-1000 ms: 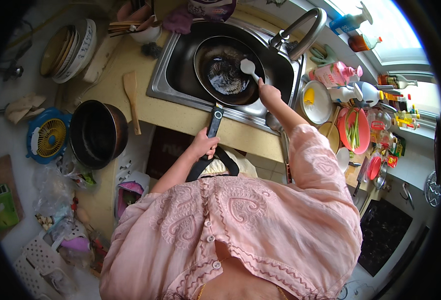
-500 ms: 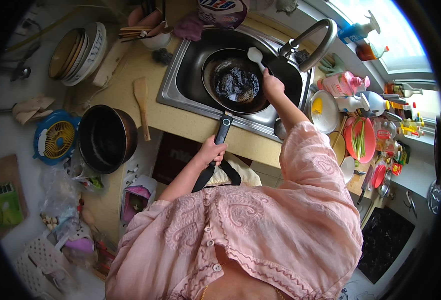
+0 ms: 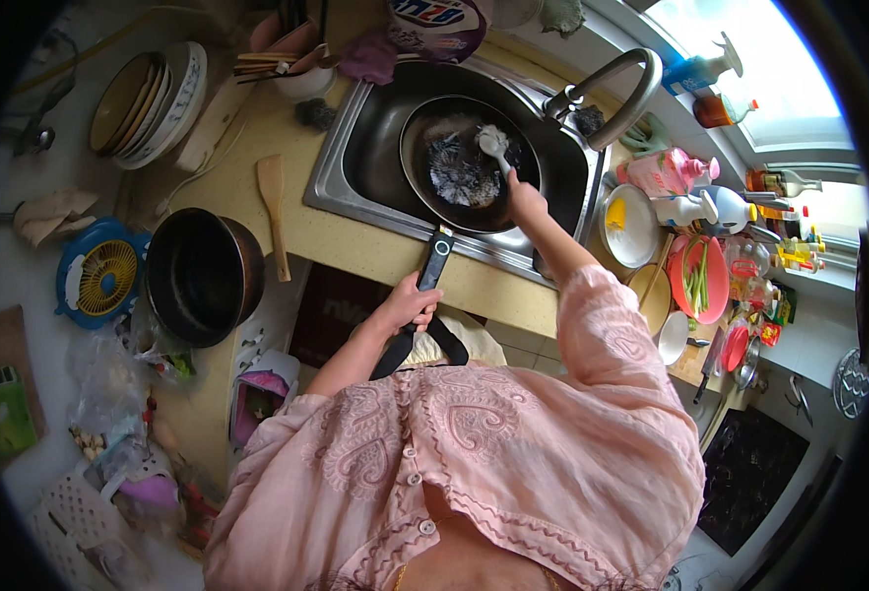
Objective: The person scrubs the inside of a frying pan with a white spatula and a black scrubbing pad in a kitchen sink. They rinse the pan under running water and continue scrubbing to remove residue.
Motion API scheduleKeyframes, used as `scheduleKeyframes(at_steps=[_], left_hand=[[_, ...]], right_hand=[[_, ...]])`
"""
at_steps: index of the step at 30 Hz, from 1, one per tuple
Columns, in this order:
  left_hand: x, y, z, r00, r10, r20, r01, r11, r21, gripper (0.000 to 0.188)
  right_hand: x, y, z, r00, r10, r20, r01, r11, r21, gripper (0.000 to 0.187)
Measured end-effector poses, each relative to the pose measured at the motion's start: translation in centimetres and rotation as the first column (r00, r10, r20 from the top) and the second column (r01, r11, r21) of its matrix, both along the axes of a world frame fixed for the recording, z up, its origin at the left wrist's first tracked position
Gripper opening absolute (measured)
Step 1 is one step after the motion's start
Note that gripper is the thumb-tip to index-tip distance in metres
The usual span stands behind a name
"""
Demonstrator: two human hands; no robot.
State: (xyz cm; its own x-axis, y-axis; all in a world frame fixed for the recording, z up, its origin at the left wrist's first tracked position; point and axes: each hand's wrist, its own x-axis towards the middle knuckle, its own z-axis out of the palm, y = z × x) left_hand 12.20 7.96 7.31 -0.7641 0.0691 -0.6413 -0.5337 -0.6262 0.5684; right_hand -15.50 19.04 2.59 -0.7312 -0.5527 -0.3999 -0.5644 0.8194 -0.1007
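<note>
A dark frying pan [image 3: 417,148] rests in the stainless steel sink [image 3: 355,158], with dark, shiny liquid and pale foam on its bottom. Its black handle [image 3: 436,258] sticks out over the sink's front edge towards me. My left hand [image 3: 411,303] is wrapped round that handle. In my right hand [image 3: 526,203] is a white-handled scrub brush [image 3: 494,145], its head down inside the pan at the right part of the foam. My fingers are closed on the end of its handle. The bristles or pad under the head are not clear.
A curved faucet [image 3: 641,98] rises at the sink's right. On the left counter are a wooden spatula [image 3: 272,207], a deep dark pot [image 3: 203,276] and stacked plates [image 3: 183,103]. To the right stand a white bowl [image 3: 641,241], a pink basin [image 3: 714,295] with green stalks, and several bottles.
My right hand has moved the brush slightly left and down, from the pan's upper right rim to over the foam. My left hand keeps its hold on the handle.
</note>
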Motion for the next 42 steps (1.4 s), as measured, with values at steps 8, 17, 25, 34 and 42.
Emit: scheduleKeyframes(at_steps=[8, 17, 25, 34, 42], left_hand=[[0.0, -1.0, 0.3, 0.995, -0.058, 0.081, 0.061, 0.998, -0.033, 0.019], [-0.8, -1.1, 1.1, 0.988, -0.083, 0.127, 0.092, 0.994, -0.065, 0.018], [-0.8, -0.5, 0.8, 0.992, -0.067, 0.111, 0.081, 0.989, -0.125, 0.020], [-0.6, -0.9, 0.5, 0.991, -0.095, 0.099, 0.109, 0.982, -0.155, 0.019], [-0.5, 0.1, 0.6, 0.998, 0.010, 0.065, -0.005, 0.997, -0.075, 0.019]], right_hand=[[1.7, -7.7, -0.9, 0.985, 0.172, 0.028, -0.121, 0.790, -0.601, 0.036], [6.4, -2.0, 9.5, 0.613, -0.061, 0.788, 0.315, 0.933, -0.173, 0.037], [4.5, 5.0, 11.5, 0.846, 0.099, 0.525, -0.114, 0.993, -0.003, 0.035], [2.7, -2.6, -0.7, 0.978, 0.179, 0.104, -0.173, 0.983, -0.059, 0.034], [-0.1, 1.7, 1.9, 0.987, 0.142, 0.077, -0.156, 0.963, 0.221, 0.038]])
